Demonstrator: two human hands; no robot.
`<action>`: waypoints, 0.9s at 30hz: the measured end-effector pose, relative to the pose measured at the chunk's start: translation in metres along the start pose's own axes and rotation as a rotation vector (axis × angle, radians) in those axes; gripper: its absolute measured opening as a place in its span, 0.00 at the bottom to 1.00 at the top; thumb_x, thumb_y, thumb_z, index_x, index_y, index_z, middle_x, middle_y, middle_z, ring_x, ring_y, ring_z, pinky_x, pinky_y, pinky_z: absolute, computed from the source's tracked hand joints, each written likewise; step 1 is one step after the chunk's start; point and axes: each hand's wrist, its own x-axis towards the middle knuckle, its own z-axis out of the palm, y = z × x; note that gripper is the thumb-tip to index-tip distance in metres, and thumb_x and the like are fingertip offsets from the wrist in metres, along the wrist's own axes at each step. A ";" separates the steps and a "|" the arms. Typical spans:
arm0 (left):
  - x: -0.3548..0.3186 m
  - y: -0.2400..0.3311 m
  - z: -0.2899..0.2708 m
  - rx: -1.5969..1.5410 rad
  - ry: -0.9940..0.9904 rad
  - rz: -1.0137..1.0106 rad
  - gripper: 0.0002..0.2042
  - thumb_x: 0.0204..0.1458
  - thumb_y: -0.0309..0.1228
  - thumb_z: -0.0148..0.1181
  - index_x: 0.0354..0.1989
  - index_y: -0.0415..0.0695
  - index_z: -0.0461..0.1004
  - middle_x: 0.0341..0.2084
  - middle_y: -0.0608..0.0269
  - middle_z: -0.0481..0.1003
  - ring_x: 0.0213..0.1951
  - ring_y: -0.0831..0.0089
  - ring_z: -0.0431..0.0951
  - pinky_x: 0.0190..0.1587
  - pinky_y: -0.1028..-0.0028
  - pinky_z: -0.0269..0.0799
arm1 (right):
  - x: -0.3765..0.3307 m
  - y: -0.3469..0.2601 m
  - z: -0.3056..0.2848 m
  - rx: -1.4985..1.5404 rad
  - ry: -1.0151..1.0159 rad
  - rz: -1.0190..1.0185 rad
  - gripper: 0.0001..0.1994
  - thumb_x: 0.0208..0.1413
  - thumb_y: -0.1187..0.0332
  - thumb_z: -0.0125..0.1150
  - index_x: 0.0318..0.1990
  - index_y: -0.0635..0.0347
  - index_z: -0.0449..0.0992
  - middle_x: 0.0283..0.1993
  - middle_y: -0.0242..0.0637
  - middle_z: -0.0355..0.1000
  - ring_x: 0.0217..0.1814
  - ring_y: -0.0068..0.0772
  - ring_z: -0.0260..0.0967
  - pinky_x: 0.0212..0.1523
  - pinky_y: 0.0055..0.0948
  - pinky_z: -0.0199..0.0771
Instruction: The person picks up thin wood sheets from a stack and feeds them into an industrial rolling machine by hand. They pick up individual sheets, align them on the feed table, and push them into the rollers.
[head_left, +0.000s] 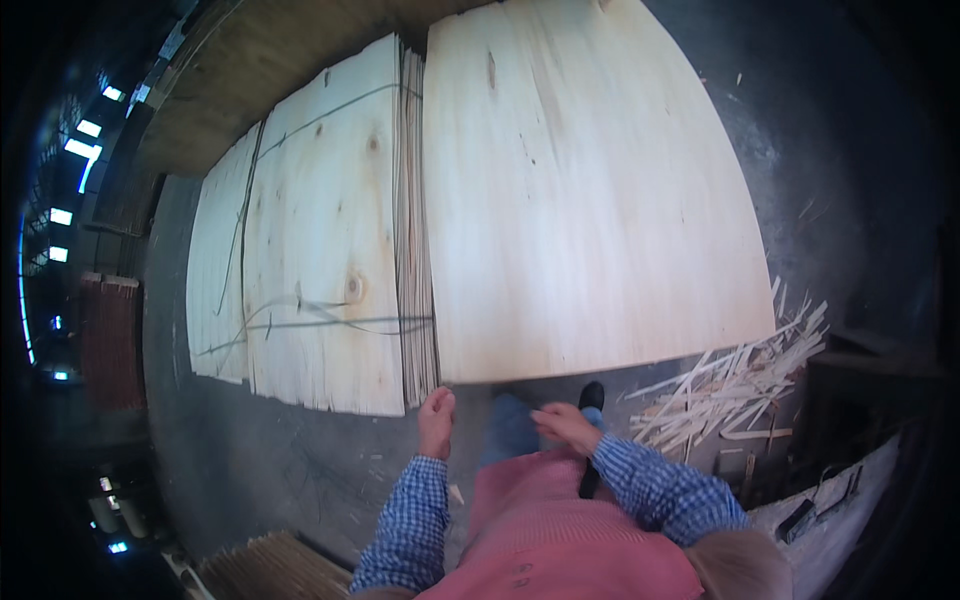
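Note:
A large pale wood veneer sheet [590, 200] lies ahead of me, its near edge just beyond my hands. At its near left corner is my left hand [437, 422], fingers curled closed and fingertips up by the edge; whether they pinch the corner I cannot tell. Lower and apart from the sheet, my right hand [568, 427] points left in front of my body. Its fingers are bent together and slightly blurred, and anything between them is hidden. Left of the sheet stands a strapped veneer stack [325, 230], close to my left hand.
Another veneer stack [218, 260] stands farther left. Loose straps [300, 305] trail over the stacks. A heap of thin wood strips [720, 385] lies on the floor at right. Brown sheets [265, 565] are piled at the lower left. A pale board [840, 510] stands lower right.

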 end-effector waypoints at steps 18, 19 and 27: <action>0.120 0.104 -0.002 0.479 -0.333 -0.059 0.22 0.51 0.45 0.64 0.36 0.33 0.78 0.30 0.55 0.80 0.31 0.68 0.79 0.35 0.67 0.75 | -0.009 -0.055 -0.014 1.078 0.398 -0.177 0.16 0.63 0.61 0.53 0.55 0.57 0.67 0.56 0.41 0.67 0.58 0.41 0.65 0.58 0.43 0.68; 0.120 0.105 -0.005 0.374 -0.378 -0.063 0.22 0.52 0.45 0.64 0.37 0.33 0.78 0.30 0.56 0.80 0.31 0.69 0.79 0.35 0.68 0.75 | -0.016 -0.055 -0.018 1.094 0.383 -0.199 0.16 0.63 0.61 0.54 0.55 0.57 0.68 0.56 0.41 0.68 0.58 0.42 0.65 0.57 0.43 0.68; 0.071 0.180 0.011 -0.351 -0.830 -0.297 0.23 0.63 0.42 0.53 0.56 0.34 0.67 0.47 0.55 0.76 0.46 0.69 0.78 0.49 0.69 0.76 | -0.030 -0.077 -0.014 1.120 0.316 -0.507 0.20 0.66 0.54 0.50 0.56 0.57 0.70 0.55 0.35 0.74 0.57 0.33 0.72 0.55 0.36 0.77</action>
